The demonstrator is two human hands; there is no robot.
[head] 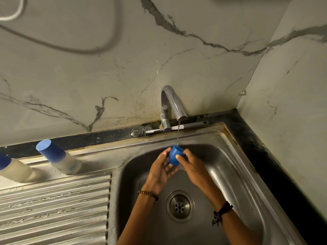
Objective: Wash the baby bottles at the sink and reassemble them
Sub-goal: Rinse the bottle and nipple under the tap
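Blue bottle cap [174, 156] held over the sink basin [230, 167], between both hands, open mouth tilted up and toward the tap. Thin water stream [178, 135] falling from the tap spout [182, 117] straight into the cap's mouth.

Left hand [161, 169] cupped under and beside the cap, palm up, fingers loosely curled against its left side and base. Right hand [192, 165] gripping the cap from the right, thumb across the near side, fingers wrapped behind. Both forearms reaching in from the lower edge, converging above the drain [180, 206]. Beaded bracelet [148, 193] on left wrist; dark cord band [222, 212] on right wrist.

Two capped baby bottles standing on the ribbed steel drainboard [53, 209] to the left, well apart from the hands: nearer bottle [59, 159] with blue cap on, pale translucent body; second bottle [12, 169] partly cut off at the left edge. Contents not discernible.

Bottle brush [169, 129] lying along the dark ledge behind the tap, bristle head to the left, handle passing behind the tap base.

Stainless basin wet, some staining at the back corner. Marble-pattern wall panels [106, 68] with grey veins behind and to the right, meeting in a corner. Grey cable [70, 48] looping across the upper left wall.
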